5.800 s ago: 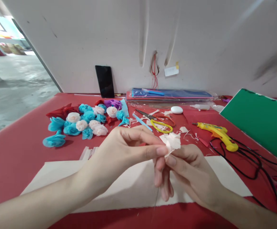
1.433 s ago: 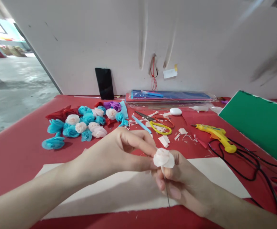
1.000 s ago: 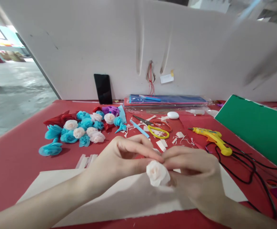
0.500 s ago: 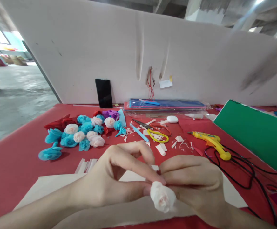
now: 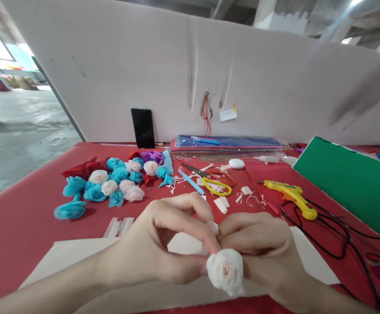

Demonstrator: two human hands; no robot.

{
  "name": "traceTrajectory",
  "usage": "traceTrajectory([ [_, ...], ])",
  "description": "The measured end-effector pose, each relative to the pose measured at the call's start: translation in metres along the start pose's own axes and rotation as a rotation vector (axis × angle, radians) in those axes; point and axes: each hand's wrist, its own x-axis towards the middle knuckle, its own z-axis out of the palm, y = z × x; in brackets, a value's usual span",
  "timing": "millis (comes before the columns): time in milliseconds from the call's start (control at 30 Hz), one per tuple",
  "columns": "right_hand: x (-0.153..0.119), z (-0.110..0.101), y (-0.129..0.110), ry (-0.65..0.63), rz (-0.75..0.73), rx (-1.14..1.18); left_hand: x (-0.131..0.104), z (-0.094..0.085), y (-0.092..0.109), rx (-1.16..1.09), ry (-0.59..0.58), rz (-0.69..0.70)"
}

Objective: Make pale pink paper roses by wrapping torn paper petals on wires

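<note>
Leftmost on the red table lie coloured flowers. Next, the left hand pinches, thumb and forefinger nearly meeting, at the left edge of a pale flower. Between the hands, that bloom has just tipped from upright to face the person — attention now seems to be on its base. The right hand curls close behind — what it grips is hidden. Farther right rests a yellow glue gun.

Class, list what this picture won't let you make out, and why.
In the head view:
- White flower: underside hidden by its front.
- Right hand: what its fingertips touch, hidden by the hand itself.
- Cream paper: partly behind the left hand.
- Green board: end cut off by right edge.
- Wall note: any writing too small to read.
</note>
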Motion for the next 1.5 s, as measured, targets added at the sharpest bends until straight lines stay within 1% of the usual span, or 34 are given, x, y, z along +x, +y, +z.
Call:
traceTrajectory([
  [133, 0.002, 0.000, -0.002, 0.014, -0.021, -0.029, 0.000, 0.007, -0.001, 0.017, 0.099, 0.051],
  [233, 0.003, 0.001, -0.002, 0.033, -0.068, -0.085, 0.000, 0.012, -0.002, 0.049, 0.184, 0.085],
  [300, 0.002, 0.001, -0.003, 0.052, -0.112, -0.143, -0.001, 0.014, -0.002, 0.082, 0.218, 0.104],
  [400, -0.001, 0.001, -0.006, 0.084, -0.180, -0.283, -0.003, 0.013, -0.002, 0.125, 0.242, 0.122],
  [500, -0.004, 0.000, -0.009, 0.084, -0.254, -0.414, -0.004, 0.011, -0.002, 0.149, 0.229, 0.150],
  [567, -0.005, 0.000, -0.009, 0.097, -0.286, -0.442, -0.004, 0.011, -0.002, 0.116, 0.209, 0.157],
  [600, -0.005, 0.000, -0.008, 0.116, -0.279, -0.438, -0.003, 0.011, -0.001, 0.091, 0.211, 0.151],
  [667, -0.004, 0.000, -0.006, 0.172, -0.233, -0.398, -0.002, 0.013, 0.000, 0.054, 0.253, 0.115],
  [800, -0.004, -0.002, 0.004, 0.253, -0.066, -0.217, -0.001, 0.017, 0.001, -0.031, 0.369, 0.046],
  [900, -0.004, -0.004, 0.011, 0.250, 0.022, -0.101, -0.002, 0.018, 0.002, -0.075, 0.450, 0.023],
  [967, -0.004, -0.004, 0.012, 0.242, 0.043, -0.070, -0.002, 0.018, 0.003, -0.049, 0.498, 0.003],
  [1033, -0.003, -0.003, 0.013, 0.238, 0.051, -0.072, -0.002, 0.017, 0.005, -0.017, 0.520, -0.018],
  [1100, -0.003, -0.001, 0.012, 0.233, 0.051, -0.104, -0.001, 0.017, 0.005, -0.030, 0.515, -0.043],
  [1200, -0.004, 0.001, 0.009, 0.199, 0.052, -0.159, 0.000, 0.018, 0.005, -0.099, 0.448, -0.075],
  [1267, -0.005, 0.002, 0.007, 0.185, 0.044, -0.195, 0.000, 0.018, 0.006, -0.082, 0.415, -0.086],
  [1333, -0.005, 0.002, 0.006, 0.182, 0.009, -0.237, 0.000, 0.017, 0.007, -0.057, 0.400, -0.104],
  [1433, -0.004, 0.001, 0.005, 0.166, -0.064, -0.307, 0.000, 0.015, 0.009, -0.120, 0.367, -0.165],
  [1500, -0.003, 0.001, 0.004, 0.151, -0.125, -0.373, 0.002, 0.013, 0.009, -0.140, 0.367, -0.185],
])
